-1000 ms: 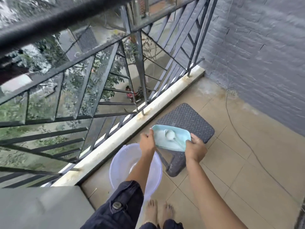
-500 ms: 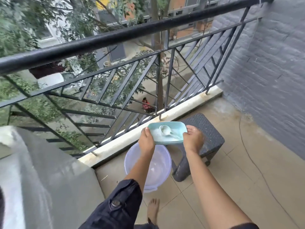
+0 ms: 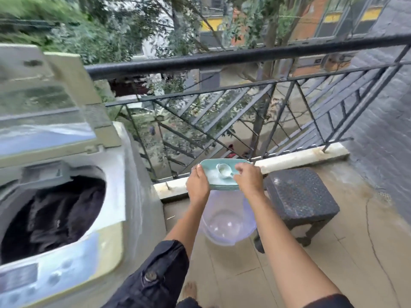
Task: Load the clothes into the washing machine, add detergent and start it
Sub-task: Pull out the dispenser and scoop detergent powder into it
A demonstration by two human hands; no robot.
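Balcony tiles and a black railing (image 3: pixel 244 56) are filling the right and upper parts of the frame, while the washing machine (image 3: pixel 124 196) is standing open at the left, dark clothes (image 3: pixel 57 216) lying in its drum. At centre, a teal detergent tray (image 3: pixel 222 182) holding white powder and a scoop (image 3: pixel 223 170) is being gripped at both ends: the left hand (image 3: pixel 198 185) and right hand (image 3: pixel 248 180) are curled closed around its rims. Judged from this, the tray should be kept level while being carried leftward over the drum, clear of the basin (image 3: pixel 226 221) and stool (image 3: pixel 300 196) below.
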